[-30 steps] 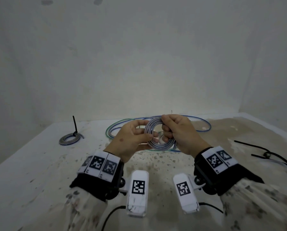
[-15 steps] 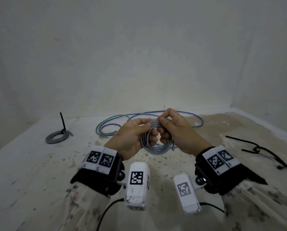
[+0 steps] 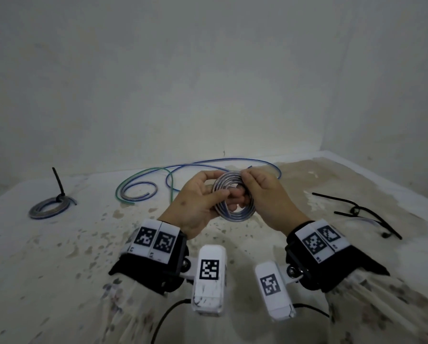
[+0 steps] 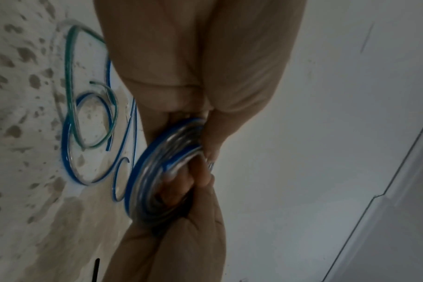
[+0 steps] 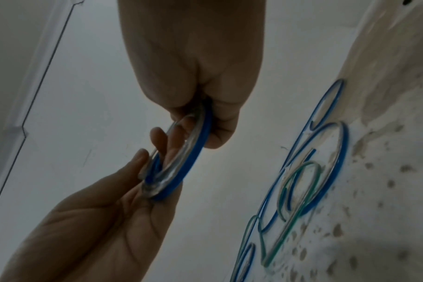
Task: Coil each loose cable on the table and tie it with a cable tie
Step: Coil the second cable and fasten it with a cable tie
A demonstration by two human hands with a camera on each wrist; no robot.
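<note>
A coil of clear cable with a blue stripe [image 3: 235,214] [image 4: 155,171] [image 5: 181,167] is held up above the table between both hands. My left hand [image 3: 203,197] grips its left side, thumb in front and fingers through the ring. My right hand [image 3: 260,192] pinches its top right edge. Loose blue cable [image 3: 222,161] [image 4: 70,167] [image 5: 336,145] and green cable [image 3: 138,175] [image 4: 70,63] [image 5: 287,190] lie on the table behind the hands. Several black cable ties [image 3: 357,209] lie at the right.
A tied coil [image 3: 47,208] with a black tie standing up from it lies at the far left of the stained white table [image 3: 59,256]. White walls close the table off at the back and right.
The view has tilted up a little. Both hands keep hold of the coil and have shifted their fingers slightly along it; the coil stays in the air.
</note>
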